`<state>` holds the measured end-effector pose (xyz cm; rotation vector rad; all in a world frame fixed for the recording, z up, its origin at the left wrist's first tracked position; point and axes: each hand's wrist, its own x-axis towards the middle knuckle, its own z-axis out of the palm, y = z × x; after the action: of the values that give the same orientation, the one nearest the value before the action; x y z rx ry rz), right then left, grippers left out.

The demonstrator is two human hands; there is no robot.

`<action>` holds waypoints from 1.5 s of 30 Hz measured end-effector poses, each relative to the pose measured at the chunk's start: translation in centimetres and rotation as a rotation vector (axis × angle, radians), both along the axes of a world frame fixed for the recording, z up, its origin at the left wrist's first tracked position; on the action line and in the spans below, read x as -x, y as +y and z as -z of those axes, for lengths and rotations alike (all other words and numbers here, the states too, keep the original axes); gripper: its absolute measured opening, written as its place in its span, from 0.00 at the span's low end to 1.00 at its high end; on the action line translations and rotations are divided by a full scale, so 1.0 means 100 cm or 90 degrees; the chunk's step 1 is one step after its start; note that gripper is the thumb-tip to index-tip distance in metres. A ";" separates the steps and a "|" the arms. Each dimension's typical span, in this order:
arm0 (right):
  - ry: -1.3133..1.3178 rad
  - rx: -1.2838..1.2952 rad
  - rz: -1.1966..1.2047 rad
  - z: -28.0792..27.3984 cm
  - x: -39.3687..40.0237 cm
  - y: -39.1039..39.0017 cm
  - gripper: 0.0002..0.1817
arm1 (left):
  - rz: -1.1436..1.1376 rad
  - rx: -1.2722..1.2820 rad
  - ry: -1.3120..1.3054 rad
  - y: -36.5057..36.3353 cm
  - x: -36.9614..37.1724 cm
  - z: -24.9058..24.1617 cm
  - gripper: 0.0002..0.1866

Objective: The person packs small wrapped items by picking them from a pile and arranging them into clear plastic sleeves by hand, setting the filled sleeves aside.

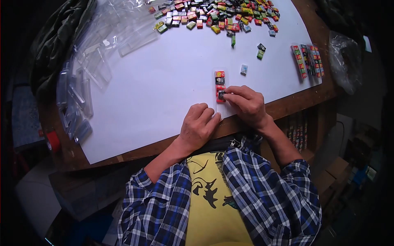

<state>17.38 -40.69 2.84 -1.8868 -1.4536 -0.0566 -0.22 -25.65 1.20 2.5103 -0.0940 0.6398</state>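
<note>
A narrow clear plastic case (pixel 221 109) lies on the white table top before me, with small red and black boxes (pixel 220 78) in a row in its upper part. My left hand (pixel 199 124) is closed at the case's near end, its fingers curled and thumb against the plastic. Between thumb and fingertips, my right hand (pixel 248 105) pinches a small black box (pixel 221 94) over the row. Its fingers partly cover the case's right side. A loose pale blue and white box (pixel 244 69) lies just beyond the right hand.
A heap of small coloured boxes (pixel 217 16) lies at the far side. Clear plastic cases (pixel 76 94) are piled at the left. Filled cases (pixel 308 61) stand at the right edge, beside a plastic bag (pixel 344 61). Red tape (pixel 52 141) sits near the left edge.
</note>
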 end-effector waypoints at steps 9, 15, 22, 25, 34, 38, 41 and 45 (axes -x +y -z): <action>0.074 0.068 -0.073 -0.009 -0.002 0.000 0.08 | 0.001 0.001 0.005 0.001 0.000 0.000 0.11; 0.139 0.045 0.026 -0.005 -0.011 0.016 0.07 | 0.005 0.007 0.001 0.001 -0.001 0.000 0.11; 0.154 0.091 0.034 -0.001 -0.025 0.027 0.07 | 0.000 0.009 -0.005 0.002 -0.001 0.000 0.12; 0.186 0.129 0.053 -0.002 -0.024 0.025 0.07 | 0.002 0.006 -0.003 0.003 -0.002 0.000 0.13; 0.343 0.143 0.098 -0.005 -0.022 0.021 0.06 | 0.010 -0.005 0.017 0.001 0.001 0.001 0.13; 0.252 0.093 0.190 -0.007 -0.028 0.009 0.08 | -0.032 0.010 0.008 -0.003 -0.002 -0.007 0.17; 0.161 0.088 0.270 -0.009 -0.037 0.007 0.09 | -0.031 -0.068 0.067 -0.001 -0.009 -0.014 0.19; 0.064 0.111 0.320 0.004 -0.054 0.005 0.10 | -0.011 -0.060 0.061 -0.003 -0.007 -0.003 0.19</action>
<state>22.80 -40.15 2.47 -2.3243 -0.9137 -0.0740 0.49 -25.90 1.50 2.6311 -0.0694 0.5325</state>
